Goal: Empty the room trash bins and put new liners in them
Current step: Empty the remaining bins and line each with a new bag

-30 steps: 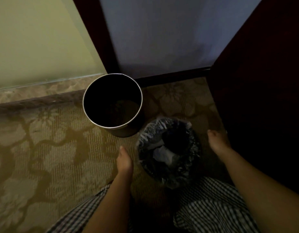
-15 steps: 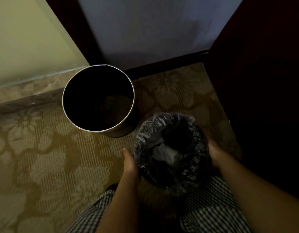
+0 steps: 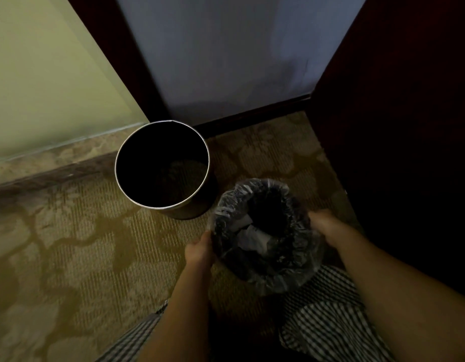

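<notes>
A small round bin wrapped in a crinkled clear liner (image 3: 262, 273) stands on the carpet between my arms, with white crumpled paper (image 3: 252, 237) inside. My left hand (image 3: 200, 250) grips its left rim and my right hand (image 3: 324, 224) grips its right rim, fingers curled over the plastic. Behind it to the left stands a bigger dark metal bin (image 3: 162, 163) with a bright rim and no liner; its inside looks dark and bare.
Patterned olive carpet (image 3: 69, 244) covers the floor. A pale green wall with a marble skirting (image 3: 43, 163) runs on the left, a grey-blue panel (image 3: 226, 61) is behind, and dark wooden furniture (image 3: 409, 126) stands close on the right. My checked trouser knees (image 3: 323, 322) are below.
Both hands moved in from either side of the lined bin and now grip its rim. The view shifted, so both bins sit lower and farther right.
</notes>
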Available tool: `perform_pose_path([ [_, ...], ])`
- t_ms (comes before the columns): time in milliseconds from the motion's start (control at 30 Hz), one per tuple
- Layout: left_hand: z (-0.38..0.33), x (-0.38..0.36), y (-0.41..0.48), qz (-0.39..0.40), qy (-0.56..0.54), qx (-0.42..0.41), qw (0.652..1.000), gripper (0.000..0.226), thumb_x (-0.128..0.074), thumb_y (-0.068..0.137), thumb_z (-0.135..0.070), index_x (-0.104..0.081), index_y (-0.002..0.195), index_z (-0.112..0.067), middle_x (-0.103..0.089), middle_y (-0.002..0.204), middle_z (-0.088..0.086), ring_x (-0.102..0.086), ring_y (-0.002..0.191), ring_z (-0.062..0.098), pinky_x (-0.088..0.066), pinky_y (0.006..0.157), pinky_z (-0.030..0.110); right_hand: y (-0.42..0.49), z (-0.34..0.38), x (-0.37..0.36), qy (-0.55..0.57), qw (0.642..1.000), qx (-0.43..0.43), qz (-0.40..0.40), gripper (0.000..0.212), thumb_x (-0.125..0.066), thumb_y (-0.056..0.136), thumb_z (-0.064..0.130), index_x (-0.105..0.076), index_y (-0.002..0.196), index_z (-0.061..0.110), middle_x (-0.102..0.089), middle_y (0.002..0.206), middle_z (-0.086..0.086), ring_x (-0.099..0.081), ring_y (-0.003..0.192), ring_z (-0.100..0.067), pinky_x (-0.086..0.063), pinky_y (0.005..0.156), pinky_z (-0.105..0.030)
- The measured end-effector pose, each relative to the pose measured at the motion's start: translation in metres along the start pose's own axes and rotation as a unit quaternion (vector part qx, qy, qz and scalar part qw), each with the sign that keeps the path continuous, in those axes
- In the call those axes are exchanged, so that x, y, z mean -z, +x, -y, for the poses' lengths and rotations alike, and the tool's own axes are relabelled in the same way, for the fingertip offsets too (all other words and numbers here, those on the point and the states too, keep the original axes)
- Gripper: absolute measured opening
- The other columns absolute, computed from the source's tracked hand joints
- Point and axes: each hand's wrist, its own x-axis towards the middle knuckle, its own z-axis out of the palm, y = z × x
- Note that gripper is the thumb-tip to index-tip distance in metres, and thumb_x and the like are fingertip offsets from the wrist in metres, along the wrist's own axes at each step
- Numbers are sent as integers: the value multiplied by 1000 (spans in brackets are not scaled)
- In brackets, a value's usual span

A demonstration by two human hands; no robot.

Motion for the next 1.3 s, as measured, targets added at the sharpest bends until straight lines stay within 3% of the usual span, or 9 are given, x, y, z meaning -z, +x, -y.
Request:
perform_pose_path([
  [200, -32, 8, -41, 0, -11, -27, 1000, 45, -65, 87, -19, -53, 117, 13, -43, 60, 9, -39, 48, 17, -31, 43, 23, -44, 29, 21, 76, 996, 52, 20, 24, -49, 98, 28, -57, 104, 6, -58, 100, -16, -54, 71, -21, -42, 55, -27],
  [267, -45, 12, -57, 19, 22, -48, 998, 18, -64, 88, -17, -60, 90, 0, -41, 58, 6, -39, 45, 15, -31, 45, 22, -64, 39, 27, 101, 991, 75, 40, 25, -43, 101, 26, -54, 112, 6, -61, 91, -12, -56, 69, -18, -47, 55, -26],
  [333, -54, 16, -71, 60, 82, -79, 992, 26, -60, 90, -16, -51, 68, -8, -41, 57, 6, -42, 38, 13, -34, 41, 19, -81, 46, 33, 102, 989, 94, 51, 21, -41, 102, 20, -53, 108, 5, -61, 83, -9, -57, 66, -17, -46, 55, -24],
  [467, -60, 25, -95, 102, 223, -197, 949, 22, -58, 92, -15, -53, 73, -6, -40, 56, 5, -39, 39, 12, -31, 42, 20, -107, 49, 41, 16, 991, 125, 35, 10, -50, 94, 4, -53, 87, 10, -56, 79, -8, -51, 64, -15, -40, 51, -24],
  [667, -59, 48, -138, 70, 336, -340, 875, 30, -59, 87, -10, -43, 61, -10, -39, 56, 2, -39, 53, 15, -35, 51, 26, -166, 43, 51, -28, 987, 158, 20, 27, -60, 91, 13, -49, 115, 17, -57, 105, -7, -59, 90, -24, -48, 60, -31],
  [767, -53, 55, -164, 59, 339, -420, 840, 44, -60, 86, -7, -32, 52, -16, -32, 51, -3, -32, 50, 10, -32, 49, 23, -193, 33, 54, -4, 985, 169, 35, 29, -61, 90, 14, -54, 117, 9, -60, 104, -12, -57, 77, -20, -41, 51, -25],
  [900, -43, 53, -193, 108, 217, -398, 885, 49, -56, 93, -18, -34, 50, -17, -30, 44, -6, -32, 43, 9, -35, 52, 28, -224, 19, 55, 57, 981, 180, 47, 5, -58, 92, 10, -60, 95, 9, -50, 64, -4, -44, 52, -12, -32, 42, -22],
  [1000, -36, 47, -206, 113, 178, -371, 904, 48, -45, 99, -25, -33, 54, -15, -30, 50, 2, -31, 46, 13, -26, 49, 25, -241, 8, 53, 88, 968, 223, 68, 19, -54, 94, 10, -56, 76, 13, -42, 58, 0, -37, 46, -10, -29, 39, -18],
  [1300, -24, 24, -218, 140, 168, -348, 912, 42, -39, 102, -18, -58, 66, -9, -39, 35, -4, -38, 26, 2, -34, 33, 14, -272, -2, 28, 34, 933, 343, 103, 24, -56, 93, 6, -60, 116, 9, -52, 79, 5, -49, 65, -3, -40, 50, -7],
])
